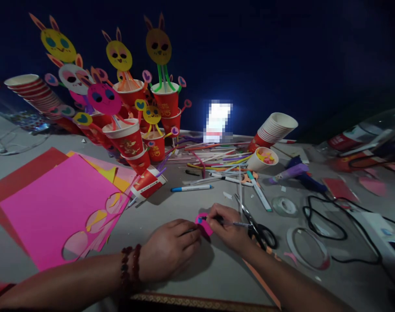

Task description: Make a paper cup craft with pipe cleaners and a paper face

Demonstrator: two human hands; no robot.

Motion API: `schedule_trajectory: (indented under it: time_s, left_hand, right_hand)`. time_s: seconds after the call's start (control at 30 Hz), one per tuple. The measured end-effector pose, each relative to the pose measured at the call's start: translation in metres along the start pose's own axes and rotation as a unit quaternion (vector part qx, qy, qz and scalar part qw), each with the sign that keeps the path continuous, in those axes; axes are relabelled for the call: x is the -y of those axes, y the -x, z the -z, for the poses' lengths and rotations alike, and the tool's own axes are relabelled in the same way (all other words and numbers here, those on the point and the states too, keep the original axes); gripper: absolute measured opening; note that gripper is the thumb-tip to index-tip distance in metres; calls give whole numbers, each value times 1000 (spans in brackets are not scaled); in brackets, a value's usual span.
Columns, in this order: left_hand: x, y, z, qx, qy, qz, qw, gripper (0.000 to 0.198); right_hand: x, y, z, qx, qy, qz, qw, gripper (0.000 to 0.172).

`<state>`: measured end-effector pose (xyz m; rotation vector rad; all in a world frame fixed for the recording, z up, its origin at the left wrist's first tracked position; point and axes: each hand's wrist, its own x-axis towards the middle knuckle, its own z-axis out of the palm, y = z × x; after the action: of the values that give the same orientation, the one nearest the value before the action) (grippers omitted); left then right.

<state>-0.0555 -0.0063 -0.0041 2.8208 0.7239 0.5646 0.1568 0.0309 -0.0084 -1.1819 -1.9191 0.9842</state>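
My left hand [168, 249] rests on the grey table, its fingers curled and pressing the edge of a small pink paper shape [204, 224]. My right hand [228, 227] is closed around a pen [239, 224] whose tip touches the pink shape, where a blue mark shows. Black-handled scissors [257, 225] lie just right of my right hand. A beaded bracelet [131, 266] is on my left wrist.
Pink paper with round cut-outs [59, 208] lies at the left over red and yellow sheets. Red paper cups with paper rabbit faces on straws [129, 125] stand behind. Straws and pens [217, 162], cup stacks [275, 128], a glue gun [296, 173], tape rolls [308, 249] and black cable [334, 225] crowd the right.
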Motion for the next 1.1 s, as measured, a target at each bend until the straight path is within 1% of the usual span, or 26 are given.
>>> schedule_trajectory:
  time_s: [0.2,0.33,0.47,0.63,0.9,1.03,1.1]
  left_hand:
    - [0,-1,1,-6,7,0,1000,18]
    - [1,-1,1,0,5,-4,1000,18]
    - [1,-1,1,-7,4,-7,1000,17]
    - [1,0,0,1,6,-2,1000,19]
    - [0,0,-1,-3,10,4,1000,17]
    - [1,-1,0,7,6,-4,1000,18]
    - [1,-2,1,3,6,-6,1000,19]
  right_hand:
    - [0,1,0,-6,9,-20,1000,15]
    - [0,0,0,-11,5,-12,1000,16]
    - [-1,0,0,-11,9,-12,1000,16]
    - [-3,1,-1,-10,20,-20,1000,15]
    - [-1,1,0,-8,10,-16,1000,15]
    - [-1,0,0,-10,10,-9,1000,15]
    - [-2,0,0,-12,11,-8,1000,15]
